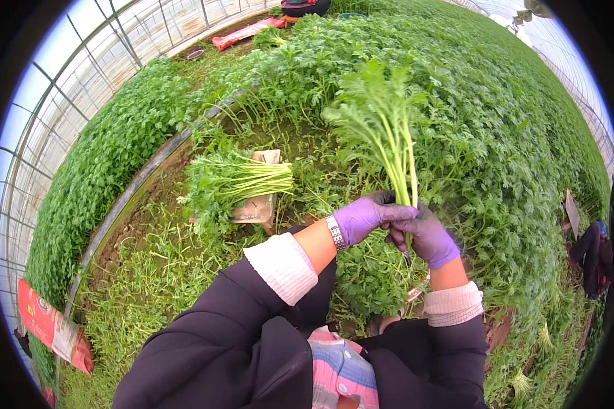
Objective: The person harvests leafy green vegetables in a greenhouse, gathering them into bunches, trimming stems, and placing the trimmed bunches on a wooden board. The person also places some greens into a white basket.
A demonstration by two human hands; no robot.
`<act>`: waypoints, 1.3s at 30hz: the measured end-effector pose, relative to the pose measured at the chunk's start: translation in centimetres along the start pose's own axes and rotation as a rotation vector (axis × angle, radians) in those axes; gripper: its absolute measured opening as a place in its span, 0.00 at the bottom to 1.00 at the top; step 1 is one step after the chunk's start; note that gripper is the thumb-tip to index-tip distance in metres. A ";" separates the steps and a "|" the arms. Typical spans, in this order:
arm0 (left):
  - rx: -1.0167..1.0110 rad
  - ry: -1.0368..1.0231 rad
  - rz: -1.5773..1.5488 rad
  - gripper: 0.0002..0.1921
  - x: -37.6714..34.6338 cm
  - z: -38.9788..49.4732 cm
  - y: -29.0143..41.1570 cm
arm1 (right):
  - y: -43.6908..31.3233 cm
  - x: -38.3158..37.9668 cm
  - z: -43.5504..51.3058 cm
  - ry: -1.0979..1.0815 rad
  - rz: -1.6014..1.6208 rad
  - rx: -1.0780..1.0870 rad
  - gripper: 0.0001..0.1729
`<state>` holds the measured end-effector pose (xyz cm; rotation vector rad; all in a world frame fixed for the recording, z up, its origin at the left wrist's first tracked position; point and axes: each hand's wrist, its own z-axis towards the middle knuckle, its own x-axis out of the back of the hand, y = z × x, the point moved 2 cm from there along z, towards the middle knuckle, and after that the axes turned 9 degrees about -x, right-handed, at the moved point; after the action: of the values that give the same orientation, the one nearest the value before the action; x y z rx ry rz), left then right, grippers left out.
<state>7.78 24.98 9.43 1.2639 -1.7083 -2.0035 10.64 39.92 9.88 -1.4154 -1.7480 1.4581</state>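
My left hand (366,217), in a purple glove, is closed around the lower stems of a small bunch of leafy greens (396,148), which stands upright with its leaves away from me. Against it, at the stem ends, is my right hand (427,235), also in a purple glove with dark stains. A small dark-tipped tool (407,258), perhaps a knife, pokes out below the right hand's fingers; most of it is hidden. To the left, a larger pile of cut greens (256,179) lies on a small wooden stool or board (258,209), stems pointing right.
Dense standing greens (491,128) fill the far and right sides. A narrow grey edging strip (138,181) curves along the left. Red printed sacks (56,327) lie at the left and top. Another person (591,255) is at the right edge, near small cut bunches (521,386).
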 end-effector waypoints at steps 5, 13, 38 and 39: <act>-0.277 0.181 -0.216 0.14 -0.5 3.3 0.9 | -0.9 0.4 0.3 0.515 -1.095 0.189 0.23; -0.455 0.331 -0.425 0.11 -0.6 5.5 3.4 | 0.0 4.0 2.4 0.549 0.766 0.466 0.29; -0.499 0.435 -0.111 0.14 1.8 8.3 -0.9 | 4.2 2.5 6.6 0.675 0.273 0.025 0.27; -0.398 0.374 -0.421 0.16 2.3 8.1 -0.8 | 4.9 2.4 6.9 0.598 0.360 -0.089 0.25</act>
<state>0.89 29.43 7.29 1.8011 -0.8756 -2.0045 6.03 38.56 2.51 -2.0314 -1.2352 0.9609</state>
